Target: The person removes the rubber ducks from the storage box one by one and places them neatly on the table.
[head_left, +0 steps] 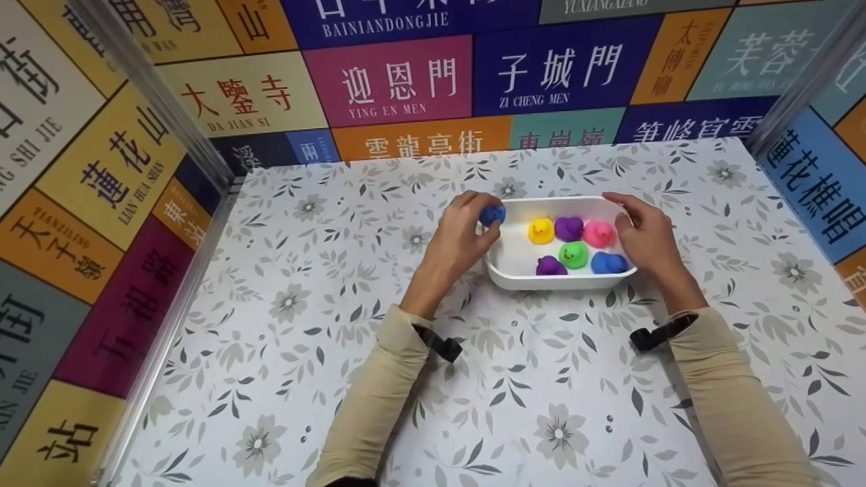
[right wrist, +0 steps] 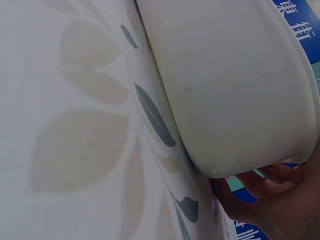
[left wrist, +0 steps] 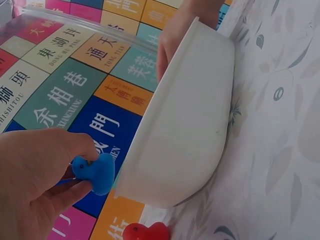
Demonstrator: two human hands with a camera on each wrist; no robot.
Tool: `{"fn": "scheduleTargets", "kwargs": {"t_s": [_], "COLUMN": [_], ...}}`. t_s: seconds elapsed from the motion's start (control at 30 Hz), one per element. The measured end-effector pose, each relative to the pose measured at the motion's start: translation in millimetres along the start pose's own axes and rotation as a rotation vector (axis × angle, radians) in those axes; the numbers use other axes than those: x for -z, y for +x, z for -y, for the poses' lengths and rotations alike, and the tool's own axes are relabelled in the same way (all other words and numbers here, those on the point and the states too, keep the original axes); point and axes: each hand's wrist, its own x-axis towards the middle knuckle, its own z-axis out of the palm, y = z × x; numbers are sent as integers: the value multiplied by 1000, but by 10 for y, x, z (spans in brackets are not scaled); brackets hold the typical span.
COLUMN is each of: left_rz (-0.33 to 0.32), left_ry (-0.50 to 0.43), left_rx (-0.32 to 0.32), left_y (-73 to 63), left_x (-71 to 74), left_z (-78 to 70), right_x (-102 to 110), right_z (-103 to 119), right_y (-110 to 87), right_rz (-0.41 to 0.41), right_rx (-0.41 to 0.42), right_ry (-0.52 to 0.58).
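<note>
pinching blue rubber duck (left wrist: 101, 175) between thumb and fingers of left hand (head_left: 467, 226), at white tub (head_left: 561, 281)'s left rim | gripping tub's right end with right hand (head_left: 648, 233) | inside tub: yellow duck (head_left: 540, 231), pink duck (head_left: 598, 234), green duck (head_left: 574, 255), two purple ducks (head_left: 569, 228), another blue duck (head_left: 609, 263) | outside tub, near it: red duck (left wrist: 147, 232), partly cut off | under tub: floral-print table surface (head_left: 379, 379)

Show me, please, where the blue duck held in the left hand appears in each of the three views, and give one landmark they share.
Head: the blue duck is slightly right of and above the centre, in the left hand.
Left wrist: left of centre, a little below mid-height, held by the fingertips.
Right wrist: not in this picture.
Shared landmark: the white tub, visible in all three.
</note>
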Motion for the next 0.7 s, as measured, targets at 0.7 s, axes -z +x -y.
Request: {"fn": "scheduleTargets", "kwargs": {"t_s": [0.7], "left_rz": [-57], "left_ry": [12], "left_rx": [-40], "left_y": [-197], "left_x": [168], "left_z": [358], "right_x": [4], "right_z": [1], "right_y": [-13], "right_rz": [-19], "right_rx": [24], "right_ry": [-15]}}
